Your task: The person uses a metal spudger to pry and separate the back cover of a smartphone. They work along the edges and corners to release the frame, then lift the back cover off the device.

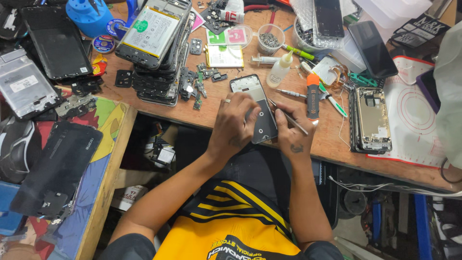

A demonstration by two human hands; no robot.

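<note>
Opened phone (257, 108), flat rectangular slab with dark inner plate and pale metal frame, lies at the near edge of the worn wooden table (332, 139). Left hand (236, 123), ring on one finger, is curled over its left side, pressing it down; right hand (288, 127) pinches thin metal tweezers (288, 117), tips touching the phone. Just beyond: orange-handled screwdriver (313, 98), small translucent dropper bottle (280, 70), stack of stripped phone frames (161, 58).

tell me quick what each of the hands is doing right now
left hand: closed on the opened phone, pinning it to the wooden bench
right hand: closed on thin metal tweezers, tips at the phone
</note>
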